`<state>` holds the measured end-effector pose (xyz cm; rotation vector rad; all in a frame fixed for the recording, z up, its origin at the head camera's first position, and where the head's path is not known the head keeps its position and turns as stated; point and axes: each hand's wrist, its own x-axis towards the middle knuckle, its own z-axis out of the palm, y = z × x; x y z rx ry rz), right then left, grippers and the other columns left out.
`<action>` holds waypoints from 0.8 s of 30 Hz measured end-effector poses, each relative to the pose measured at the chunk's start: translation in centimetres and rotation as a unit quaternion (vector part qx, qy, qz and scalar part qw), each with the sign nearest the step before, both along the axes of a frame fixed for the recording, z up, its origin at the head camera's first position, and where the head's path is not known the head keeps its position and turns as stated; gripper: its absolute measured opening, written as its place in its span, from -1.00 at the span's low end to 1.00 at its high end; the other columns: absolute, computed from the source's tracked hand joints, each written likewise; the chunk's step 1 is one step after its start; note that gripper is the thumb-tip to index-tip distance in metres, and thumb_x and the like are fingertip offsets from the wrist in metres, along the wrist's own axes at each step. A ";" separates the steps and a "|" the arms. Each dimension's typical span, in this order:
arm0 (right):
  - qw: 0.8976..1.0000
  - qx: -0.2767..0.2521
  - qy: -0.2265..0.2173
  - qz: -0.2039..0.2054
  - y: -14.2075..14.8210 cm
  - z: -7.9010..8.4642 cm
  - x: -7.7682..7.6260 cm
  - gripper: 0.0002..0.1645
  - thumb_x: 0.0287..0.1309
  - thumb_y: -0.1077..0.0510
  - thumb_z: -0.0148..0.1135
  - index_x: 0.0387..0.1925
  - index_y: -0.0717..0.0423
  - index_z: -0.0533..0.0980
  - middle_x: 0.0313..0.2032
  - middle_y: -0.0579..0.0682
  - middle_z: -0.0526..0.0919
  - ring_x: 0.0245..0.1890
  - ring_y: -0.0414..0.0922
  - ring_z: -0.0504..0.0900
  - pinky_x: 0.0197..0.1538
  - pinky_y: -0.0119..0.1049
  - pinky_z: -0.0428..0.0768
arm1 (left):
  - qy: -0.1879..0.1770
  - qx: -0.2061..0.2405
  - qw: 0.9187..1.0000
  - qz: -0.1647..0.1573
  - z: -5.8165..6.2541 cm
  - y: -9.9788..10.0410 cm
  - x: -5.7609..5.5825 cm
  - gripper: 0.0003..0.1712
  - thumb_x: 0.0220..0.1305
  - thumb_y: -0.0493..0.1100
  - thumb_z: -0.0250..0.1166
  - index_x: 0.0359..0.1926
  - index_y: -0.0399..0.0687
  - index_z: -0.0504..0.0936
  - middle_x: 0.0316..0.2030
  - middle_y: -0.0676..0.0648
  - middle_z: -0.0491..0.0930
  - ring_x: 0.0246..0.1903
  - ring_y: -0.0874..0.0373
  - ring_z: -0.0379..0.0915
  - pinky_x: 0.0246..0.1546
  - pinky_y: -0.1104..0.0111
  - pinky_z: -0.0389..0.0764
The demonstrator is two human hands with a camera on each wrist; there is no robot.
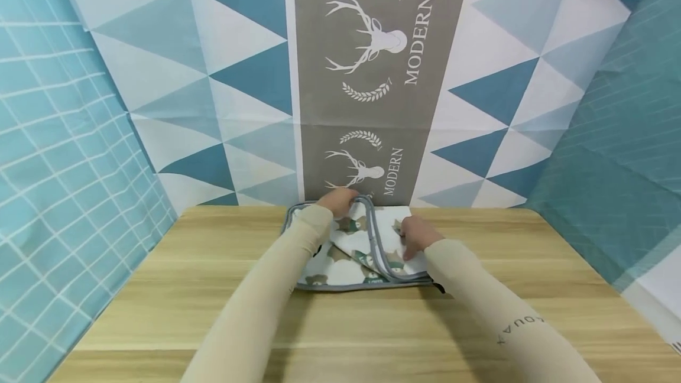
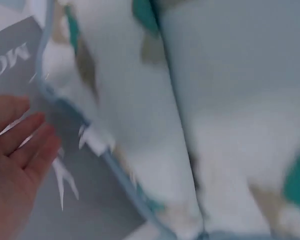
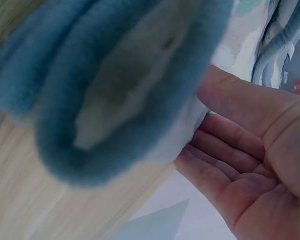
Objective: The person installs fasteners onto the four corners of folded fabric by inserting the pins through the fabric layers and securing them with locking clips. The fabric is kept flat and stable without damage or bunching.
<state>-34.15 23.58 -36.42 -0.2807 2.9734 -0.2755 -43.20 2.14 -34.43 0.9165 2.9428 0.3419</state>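
Note:
A white bear-print cloth (image 1: 334, 269) with blue-grey edging lies folded at the back of the wooden table. My left hand (image 1: 338, 201) reaches over its far edge. In the left wrist view, the fingers (image 2: 27, 145) are nearly straight, beside the edging and a small white tag (image 2: 96, 140). At the cloth's right end, my right hand (image 1: 418, 234) holds the folded layers. The right wrist view shows the thumb (image 3: 225, 90) against one face of the cloth, with the fingertips behind its edge. A raised, edged fold (image 1: 375, 241) crosses the cloth between the hands.
The wooden table (image 1: 186, 300) extends around the cloth and in front of it. Directly behind stands a backdrop (image 1: 255, 93) with triangles and a deer print. Blue tile-patterned sheeting (image 1: 58, 152) hangs on the left, and teal sheeting (image 1: 622, 152) hangs on the right.

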 end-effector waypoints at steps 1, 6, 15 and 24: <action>1.000 0.002 0.000 0.005 -0.1 -0.1 0.0 -0.61 -0.39 0.31 0.63 -0.40 0.22 0.63 -0.32 0.07 0.64 -0.41 -0.13 0.42 -0.29 -0.27 0.58 | 0.006 -0.003 1.000 0.001 -0.4 0.4 -0.1 -0.59 0.44 -0.31 0.03 0.25 -0.13 0.52 0.19 -0.14 0.59 0.25 -0.04 0.50 0.34 0.17 0.46; 1.000 -0.008 0.002 0.013 -0.5 -0.4 0.1 -0.63 -0.41 0.32 0.63 -0.56 0.13 0.53 -0.46 -0.01 0.50 -0.46 -0.13 0.33 -0.40 -0.34 0.43 | 0.025 -0.039 0.999 0.009 -1.4 1.5 -0.1 -0.50 0.41 -0.38 0.02 0.30 -0.02 0.49 0.26 -0.07 0.54 0.29 0.01 0.45 0.38 0.20 0.42; 1.000 -0.011 -0.002 -0.016 -0.3 -0.1 0.3 -0.48 -0.40 0.33 0.64 -0.23 0.28 0.66 -0.19 0.13 0.70 -0.30 -0.12 0.54 -0.14 -0.22 0.68 | 0.074 -0.054 0.996 -0.003 -1.1 1.9 -0.6 -0.60 0.36 -0.35 0.13 0.16 -0.01 0.62 0.06 -0.09 0.66 0.11 0.02 0.59 0.23 0.22 0.56; 1.000 -0.002 0.002 -0.022 -0.2 -0.5 0.1 -0.44 -0.39 0.31 0.65 -0.19 0.28 0.65 -0.15 0.15 0.70 -0.28 -0.08 0.56 -0.14 -0.21 0.68 | -0.012 -0.029 0.999 0.039 -1.3 2.5 -0.5 -0.51 0.38 -0.37 0.04 0.29 -0.05 0.48 0.24 -0.13 0.54 0.29 -0.02 0.44 0.38 0.18 0.42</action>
